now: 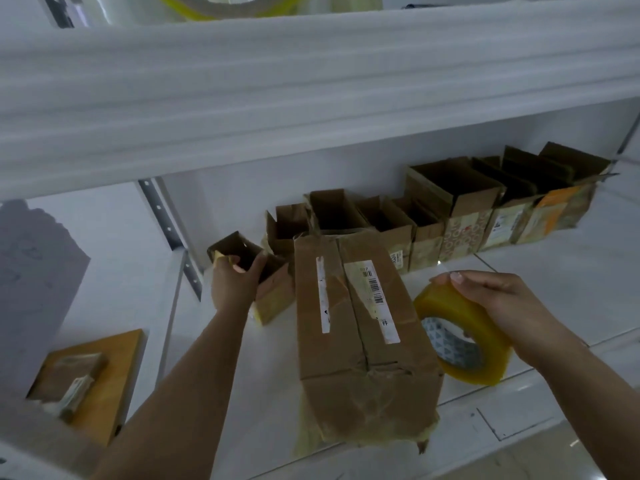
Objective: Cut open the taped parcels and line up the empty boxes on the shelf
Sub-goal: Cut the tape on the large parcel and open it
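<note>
white shelf [519, 289], opened boxes [460, 209] empty

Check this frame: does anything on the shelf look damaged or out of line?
Yes. The large taped parcel lies lengthwise in front of the row of opened boxes, its near end crumpled and its tape torn. The small open box gripped by the left hand sits skewed off the row's left end.

parcel [360, 341]: matt brown cardboard, crumpled glossy tape | tape roll [464, 336]: glossy yellowish plastic | shelf [554, 289]: smooth white, slightly shiny | board [104, 379]: wood
</note>
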Demonstrator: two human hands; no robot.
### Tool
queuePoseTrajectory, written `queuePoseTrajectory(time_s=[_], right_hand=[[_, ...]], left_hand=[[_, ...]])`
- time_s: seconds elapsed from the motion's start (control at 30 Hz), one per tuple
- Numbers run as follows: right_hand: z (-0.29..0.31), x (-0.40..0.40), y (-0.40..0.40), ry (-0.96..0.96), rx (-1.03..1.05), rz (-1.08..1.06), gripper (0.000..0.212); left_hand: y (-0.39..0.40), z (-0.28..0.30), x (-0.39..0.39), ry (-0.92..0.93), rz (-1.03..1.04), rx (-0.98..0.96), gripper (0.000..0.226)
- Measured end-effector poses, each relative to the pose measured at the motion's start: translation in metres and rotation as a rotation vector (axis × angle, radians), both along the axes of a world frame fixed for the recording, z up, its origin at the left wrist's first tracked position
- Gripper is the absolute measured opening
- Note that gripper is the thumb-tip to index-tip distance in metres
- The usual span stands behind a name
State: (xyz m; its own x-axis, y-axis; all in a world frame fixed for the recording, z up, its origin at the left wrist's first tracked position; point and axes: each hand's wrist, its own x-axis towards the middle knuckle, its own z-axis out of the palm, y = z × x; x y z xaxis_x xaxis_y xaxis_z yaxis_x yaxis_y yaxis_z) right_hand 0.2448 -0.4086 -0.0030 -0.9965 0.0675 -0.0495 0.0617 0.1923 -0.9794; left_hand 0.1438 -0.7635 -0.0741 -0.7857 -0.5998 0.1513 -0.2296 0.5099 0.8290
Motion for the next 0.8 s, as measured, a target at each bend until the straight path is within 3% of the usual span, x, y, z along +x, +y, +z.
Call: queuePoseTrajectory(time_s=[0.07,0.23,0.3,0.63,0.73,0.8], right_hand=[[-0.001,-0.001,-0.003,0.004,-0.006,-0.005,0.022],[-0.002,0.000,-0.005,0.013,0.000,0.006,0.021],[-0.003,0.001,-0.005,0.015,0.003,0.006,0.021],[-0.001,-0.001,-0.005,0.016,0.019,0.060,0.022],[0.003,0.000,-0.004,0.027,0.035,0.081,0.021],[0.005,-0.001,-0.001,0.018,0.052,0.089,0.021]], left_hand=[[0.017,-0.004,0.004,-0.074,-0.024,-0.185,0.070],[0.006,-0.018,0.001,-0.234,-0.088,-0.507,0.016],[-0.006,-0.014,-0.003,-0.268,-0.130,-0.582,0.022],[-0.036,-0.014,-0.016,-0.260,-0.299,-0.580,0.055],[-0.034,-0.008,-0.003,-0.160,-0.277,-0.504,0.067],[-0.030,0.003,0.007,-0.075,-0.228,-0.462,0.061]])
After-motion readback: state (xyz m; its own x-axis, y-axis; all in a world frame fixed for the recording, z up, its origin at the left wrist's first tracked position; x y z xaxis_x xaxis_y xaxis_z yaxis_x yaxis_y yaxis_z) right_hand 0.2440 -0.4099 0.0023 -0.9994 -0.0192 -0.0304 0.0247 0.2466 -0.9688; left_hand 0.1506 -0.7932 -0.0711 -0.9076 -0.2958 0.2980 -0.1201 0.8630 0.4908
